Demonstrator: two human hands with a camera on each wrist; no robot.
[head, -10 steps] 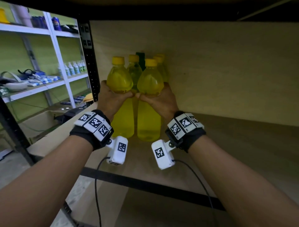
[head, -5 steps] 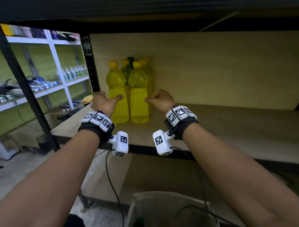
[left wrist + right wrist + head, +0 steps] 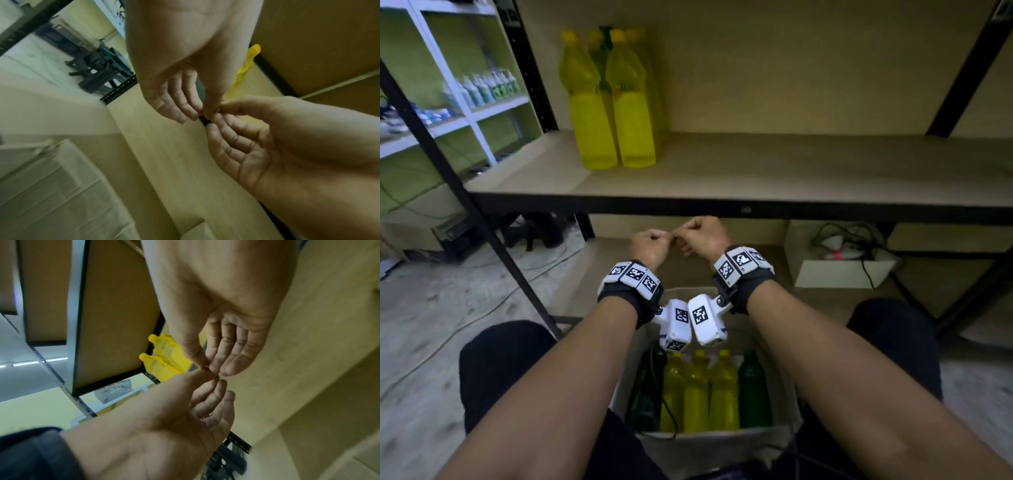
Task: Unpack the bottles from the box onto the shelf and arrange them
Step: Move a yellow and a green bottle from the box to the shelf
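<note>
Two yellow bottles (image 3: 592, 113) (image 3: 633, 113) stand side by side at the back left of the wooden shelf (image 3: 756, 171), with more yellow ones and a green-capped one (image 3: 604, 37) behind them. Below the shelf's front edge my left hand (image 3: 652, 245) and right hand (image 3: 703, 233) hover together, fingers loosely curled, thumb tips touching, holding nothing. The wrist views show the same: left hand (image 3: 176, 100), right hand (image 3: 226, 345). Beneath my wrists the cardboard box (image 3: 705, 440) holds upright yellow bottles (image 3: 697, 390) and green bottles (image 3: 753, 387).
A black shelf upright (image 3: 465, 205) slants down at the left. A white box with cables (image 3: 839, 267) sits under the shelf on the right. White shelving with small bottles (image 3: 482, 89) stands far left. My knees flank the box.
Both hands let go of the two front yellow bottles, drew back off the shelf and dropped below its edge, over the box. My view tilted down.
</note>
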